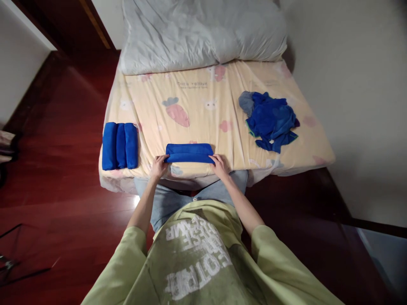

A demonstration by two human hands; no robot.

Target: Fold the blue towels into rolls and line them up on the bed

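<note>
Along near edge of bed [203, 120], folded blue cloth [190, 153] lies between hands; left hand [158, 166], right hand [219, 165] each pinch one end.

the bed [206, 127], in a pale carrot-print sheet, carries a grey duvet [203, 34] at its far end, three rolled blue cloths [120, 145] left, a folded blue cloth [190, 153] near, a crumpled blue pile [271, 120] right.
</note>
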